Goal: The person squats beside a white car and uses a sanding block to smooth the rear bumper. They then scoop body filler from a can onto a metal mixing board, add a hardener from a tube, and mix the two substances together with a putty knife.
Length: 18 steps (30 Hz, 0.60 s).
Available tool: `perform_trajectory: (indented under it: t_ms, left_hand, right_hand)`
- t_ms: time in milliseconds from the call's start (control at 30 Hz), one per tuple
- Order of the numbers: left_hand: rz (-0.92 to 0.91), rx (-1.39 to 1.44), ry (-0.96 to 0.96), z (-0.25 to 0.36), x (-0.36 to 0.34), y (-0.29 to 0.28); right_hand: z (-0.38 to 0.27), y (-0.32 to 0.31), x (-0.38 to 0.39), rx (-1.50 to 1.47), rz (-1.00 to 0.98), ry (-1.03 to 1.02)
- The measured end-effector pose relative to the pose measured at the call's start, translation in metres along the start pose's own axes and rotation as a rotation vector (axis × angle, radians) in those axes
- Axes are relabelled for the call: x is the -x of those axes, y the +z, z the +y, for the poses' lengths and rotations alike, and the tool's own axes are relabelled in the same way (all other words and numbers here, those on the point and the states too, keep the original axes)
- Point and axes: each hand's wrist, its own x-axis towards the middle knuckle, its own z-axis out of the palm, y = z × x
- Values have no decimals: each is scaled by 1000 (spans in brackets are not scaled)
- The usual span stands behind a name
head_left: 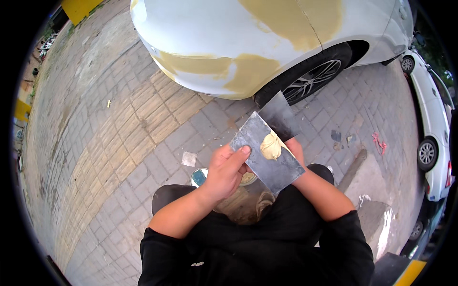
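Observation:
My left hand (pixel 225 172) grips a flat grey metal plate (pixel 281 175) by its left edge, thumb on top. A lump of beige putty (pixel 271 147) sits on the plate near its far right edge. Behind that edge my right hand (pixel 296 151) is closed on a thin grey spreader (pixel 280 114), its blade tilted up past the plate. The plate hides most of the right fingers and the spreader's near end. Ahead stands a white car (pixel 200 31) with tan filler patches (pixel 253 71) on its bumper and side.
The car's wheel (pixel 312 81) is just beyond the spreader. Between my knees are a tin with teal on it (pixel 198 177) and another round tin (pixel 248 179), partly hidden. A pale square scrap (pixel 189 158), red string (pixel 379 144) and a concrete block (pixel 365 181) lie on the paving.

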Motion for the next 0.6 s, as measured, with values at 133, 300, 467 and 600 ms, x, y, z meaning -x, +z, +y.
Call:
perform_trajectory:
  t_ms: [133,300,467,600]
  left_hand:
    - [-18,75,-52,-5,-2,4]
    - [-31,14,-28,0,5,13]
    - [37,170,23,9,-2,9]
    - [101,190,-35,-7,-5,-6]
  right_hand:
    - [9,-23,5,-113,18,268]
    - [33,-22,2,440,-21,-80]
    - [-2,-1,0,374,6,-382]
    - [-9,8,10,548,-82,-470]
